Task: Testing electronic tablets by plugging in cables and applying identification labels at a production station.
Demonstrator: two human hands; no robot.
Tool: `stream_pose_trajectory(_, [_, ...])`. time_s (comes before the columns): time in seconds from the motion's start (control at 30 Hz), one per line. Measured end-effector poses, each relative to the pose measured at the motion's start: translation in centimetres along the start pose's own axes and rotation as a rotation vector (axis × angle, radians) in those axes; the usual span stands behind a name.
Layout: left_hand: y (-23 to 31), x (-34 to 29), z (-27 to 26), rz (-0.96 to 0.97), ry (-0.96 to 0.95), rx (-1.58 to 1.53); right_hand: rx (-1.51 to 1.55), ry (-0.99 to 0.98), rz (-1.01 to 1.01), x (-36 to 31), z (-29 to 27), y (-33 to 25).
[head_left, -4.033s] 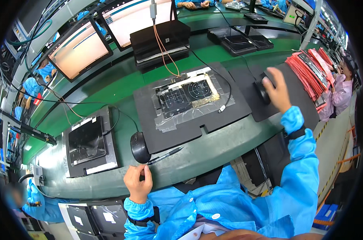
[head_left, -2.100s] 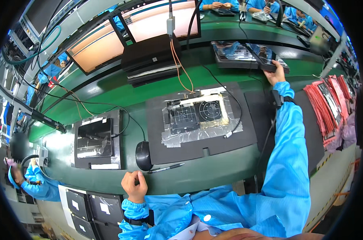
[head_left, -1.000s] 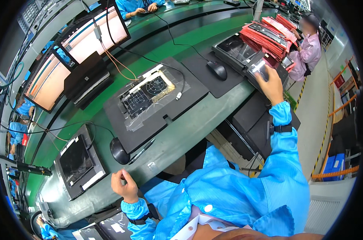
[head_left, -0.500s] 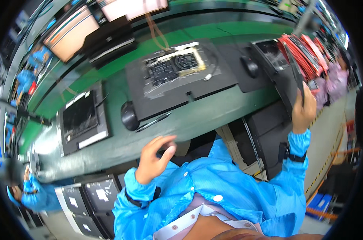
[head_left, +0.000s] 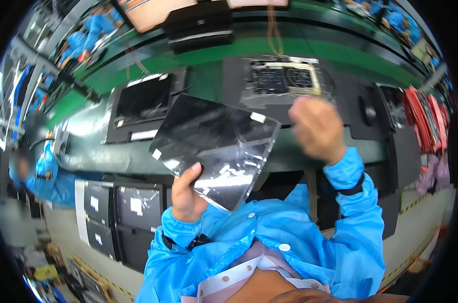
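Observation:
A dark, glossy display panel (head_left: 219,144) in clear film, with small white labels at its edges, is held tilted in front of me. My left hand (head_left: 189,194) grips its near edge, thumb on top. To the right of the panel, my right hand (head_left: 317,129) is raised over the bench and apart from it. Its fingers look curled but are smeared by motion. Beyond the right hand, a circuit board assembly (head_left: 269,81) with a pale frame lies on a black mat (head_left: 234,83). The panel covers part of the bench.
Another dark panel (head_left: 144,98) rests on the green bench (head_left: 87,151) at left. A black mouse (head_left: 368,108), red folders or sleeves (head_left: 421,118) in a stack and a black box (head_left: 405,156) are at right. Black cases (head_left: 138,202) stand low at left. A co-worker (head_left: 47,177) sits beyond.
The thin panel, earlier edge-on in my right hand at far right, is now before me in my left hand. My right hand has come back leftward without it. The view has turned left.

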State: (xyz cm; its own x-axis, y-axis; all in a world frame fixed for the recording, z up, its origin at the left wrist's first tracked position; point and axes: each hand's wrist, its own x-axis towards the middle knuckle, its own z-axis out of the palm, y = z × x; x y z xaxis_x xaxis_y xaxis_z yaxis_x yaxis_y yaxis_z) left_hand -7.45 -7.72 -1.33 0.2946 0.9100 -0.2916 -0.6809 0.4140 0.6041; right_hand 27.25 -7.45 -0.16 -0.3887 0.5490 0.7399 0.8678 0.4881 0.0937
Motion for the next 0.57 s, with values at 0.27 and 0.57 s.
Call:
stream_pose_trajectory(0.27, [4.3,-0.6,-4.5,0.237,-0.115,-0.201,-0.093,-0.465,0.385,-3.1,-1.1,6.8])
stream_pose_trajectory(0.57, [1.5,0.7,-3.5,0.239,-0.044,-0.136,1.051,-0.239,0.626,2.9,0.4,-8.4])
